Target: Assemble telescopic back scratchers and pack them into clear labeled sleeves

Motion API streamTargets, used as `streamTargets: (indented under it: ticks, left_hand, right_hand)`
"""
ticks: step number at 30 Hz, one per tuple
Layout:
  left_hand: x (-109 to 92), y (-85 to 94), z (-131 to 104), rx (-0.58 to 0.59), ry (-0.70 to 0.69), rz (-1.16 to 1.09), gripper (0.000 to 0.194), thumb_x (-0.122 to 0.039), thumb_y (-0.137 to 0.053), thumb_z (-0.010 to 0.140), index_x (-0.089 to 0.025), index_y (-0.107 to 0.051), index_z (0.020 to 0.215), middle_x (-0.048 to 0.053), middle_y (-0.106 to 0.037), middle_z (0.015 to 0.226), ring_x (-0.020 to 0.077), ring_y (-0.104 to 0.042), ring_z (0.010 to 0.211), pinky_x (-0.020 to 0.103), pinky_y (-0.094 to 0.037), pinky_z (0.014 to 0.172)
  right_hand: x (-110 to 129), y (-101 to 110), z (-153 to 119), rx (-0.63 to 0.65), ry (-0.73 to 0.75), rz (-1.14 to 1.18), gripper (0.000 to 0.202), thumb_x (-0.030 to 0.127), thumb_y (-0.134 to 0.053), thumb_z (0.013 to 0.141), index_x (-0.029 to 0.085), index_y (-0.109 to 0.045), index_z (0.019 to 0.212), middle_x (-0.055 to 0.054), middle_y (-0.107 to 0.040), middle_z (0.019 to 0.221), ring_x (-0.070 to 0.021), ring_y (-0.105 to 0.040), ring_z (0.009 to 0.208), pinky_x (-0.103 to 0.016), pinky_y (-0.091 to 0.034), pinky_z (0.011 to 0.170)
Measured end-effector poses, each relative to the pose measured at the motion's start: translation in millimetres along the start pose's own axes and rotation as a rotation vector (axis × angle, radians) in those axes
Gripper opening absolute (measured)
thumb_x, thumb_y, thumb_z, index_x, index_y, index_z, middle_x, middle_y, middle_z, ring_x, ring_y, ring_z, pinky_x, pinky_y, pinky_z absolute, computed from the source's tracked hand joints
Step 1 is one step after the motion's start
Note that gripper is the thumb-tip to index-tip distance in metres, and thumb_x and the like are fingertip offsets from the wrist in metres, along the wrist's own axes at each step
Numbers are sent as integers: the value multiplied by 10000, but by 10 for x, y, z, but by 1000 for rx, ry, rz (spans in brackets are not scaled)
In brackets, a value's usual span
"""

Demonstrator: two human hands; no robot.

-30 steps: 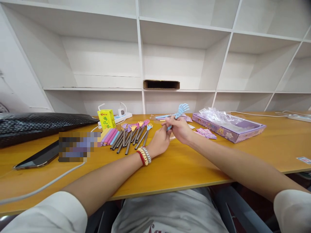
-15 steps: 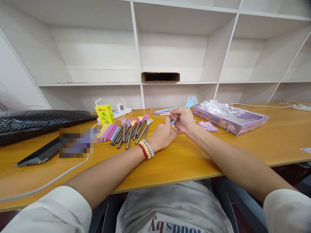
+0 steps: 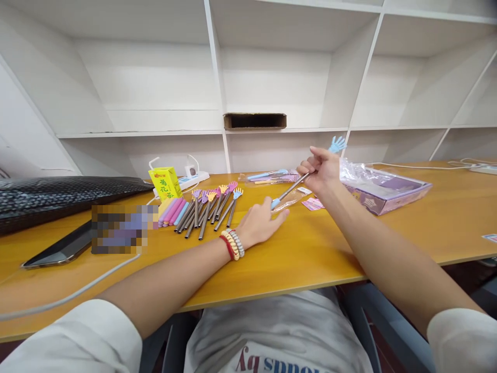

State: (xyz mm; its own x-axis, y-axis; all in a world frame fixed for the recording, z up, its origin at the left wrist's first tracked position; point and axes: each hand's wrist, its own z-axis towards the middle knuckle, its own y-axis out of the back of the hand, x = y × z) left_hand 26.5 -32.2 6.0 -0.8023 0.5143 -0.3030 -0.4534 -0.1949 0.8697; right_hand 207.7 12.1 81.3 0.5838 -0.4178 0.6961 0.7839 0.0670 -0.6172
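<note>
A back scratcher with a light blue hand-shaped head (image 3: 337, 144), a thin metal rod (image 3: 294, 188) and a blue handle (image 3: 275, 203) slants up to the right between my hands. My right hand (image 3: 324, 168) is closed around the rod just below the head. My left hand (image 3: 258, 220) is at the lower end, its fingers around the handle and its thumb apart; part of the handle is hidden. Left of it lie several metal rods with coloured hand heads (image 3: 212, 207), beside several loose coloured handles (image 3: 173, 212).
A purple box (image 3: 384, 194) with clear plastic lies at right. Pink packets (image 3: 312, 204) and bagged back scratchers (image 3: 269, 176) lie behind my hands. At left are a yellow drink carton (image 3: 165, 182), a power strip (image 3: 194, 180), a phone (image 3: 58, 243) and a white cable (image 3: 97, 280).
My right hand has moved up and to the right, away from my left hand, with the scratcher's head. A length of metal rod now shows between the hands.
</note>
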Motion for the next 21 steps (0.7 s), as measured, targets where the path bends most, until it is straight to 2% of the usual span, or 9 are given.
streamTargets:
  ticks: [4, 6, 9, 12, 17, 21]
  left_hand:
    - [96, 11, -11, -46, 16, -57, 478, -610, -308, 843, -169, -458, 951, 48, -582, 739, 211, -576, 673, 282, -354, 554]
    - [121, 8, -3, -66, -39, -122, 458, -575, -360, 842, -159, -453, 1008, 55, -585, 797, 205, -573, 708, 283, -371, 573]
    - [143, -14, 16, -52, -172, -235, 463, -492, -436, 839, -145, -405, 1144, 64, -584, 885, 190, -559, 753, 289, -400, 623]
    - [167, -35, 34, -1, -250, -281, 437, -468, -480, 819, -140, -430, 1104, 61, -577, 892, 177, -538, 749, 290, -408, 647]
    - [152, -55, 50, -7, -167, -251, 437, -529, -465, 808, -145, -459, 1017, 26, -563, 756, 171, -514, 656, 280, -380, 584]
    - [110, -57, 67, -29, -117, -209, 363, -491, -448, 831, -164, -509, 978, 19, -570, 720, 166, -514, 635, 272, -358, 582]
  right_hand:
    - [-325, -104, -186, 173, -65, -44, 353, 355, -581, 635, 189, -271, 607, 37, -366, 502, -94, -423, 463, -258, -393, 471]
    - [-471, -171, -311, 279, -162, -62, 350, 369, -604, 627, 185, -307, 612, 22, -412, 543, -112, -473, 522, -266, -406, 502]
    - [-615, -220, -442, 354, -227, -33, 431, 301, -672, 597, 173, -262, 567, 55, -309, 486, -77, -402, 474, -243, -387, 509]
    - [-662, -205, -472, 373, -210, -13, 527, 208, -701, 567, 159, -176, 542, 73, -210, 450, -48, -304, 421, -222, -340, 476]
    - [-645, -197, -469, 315, -178, -12, 585, 162, -690, 548, 166, -105, 548, 87, -153, 413, -33, -210, 365, -215, -263, 401]
    - [-635, -258, -530, 251, -163, -12, 583, 133, -659, 543, 180, -79, 576, 101, -158, 393, -23, -177, 331, -204, -225, 358]
